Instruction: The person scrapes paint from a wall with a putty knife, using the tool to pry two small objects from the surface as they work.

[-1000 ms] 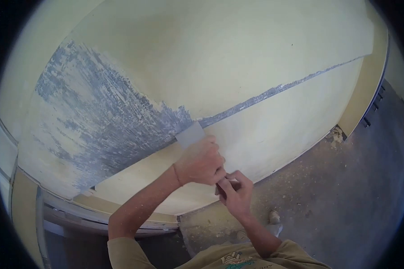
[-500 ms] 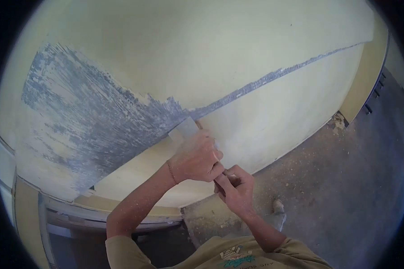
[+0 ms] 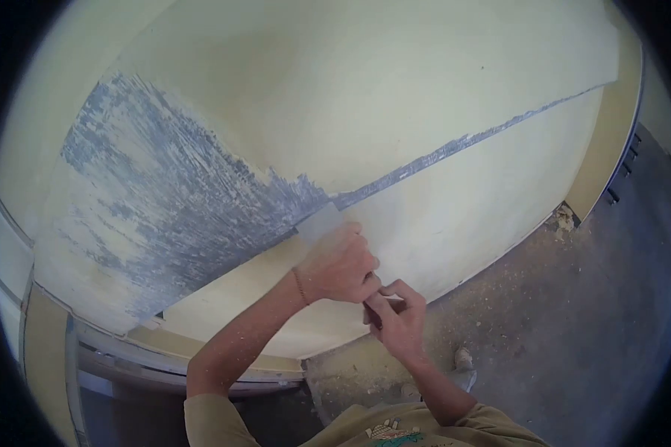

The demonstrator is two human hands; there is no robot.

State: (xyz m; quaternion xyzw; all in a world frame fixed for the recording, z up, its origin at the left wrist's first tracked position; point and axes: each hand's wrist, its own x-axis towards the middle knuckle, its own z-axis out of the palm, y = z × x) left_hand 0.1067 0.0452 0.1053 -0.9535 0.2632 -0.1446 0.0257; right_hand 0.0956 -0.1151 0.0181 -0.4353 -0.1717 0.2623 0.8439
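Note:
A scraper with a wide, flat pale blade (image 3: pixel 320 224) lies against the wall at the lower edge of a bared patch (image 3: pixel 194 179). My left hand (image 3: pixel 341 262) is wrapped around it just behind the blade, with a thin bracelet at the wrist. Lower down, my right hand (image 3: pixel 401 324) grips the handle end, fingers curled close to the left hand. The patch is blue-grey and streaked with leftover white coating. From the blade a narrow blue-grey strip (image 3: pixel 440 154) runs up to the right across the cream wall (image 3: pixel 425 67).
Pale flakes and dust are scattered on the grey floor (image 3: pixel 529 313) along the wall's foot. A shoe (image 3: pixel 464 359) shows beside my right forearm. At lower left is a ledge or frame (image 3: pixel 127 350), and dark pegs (image 3: pixel 612 195) jut out at the right edge.
The view has shifted, so the wall patch, hands and scraper appear a little farther right and lower. Both hands keep their hold, and the blade remains by the patch's lower edge.

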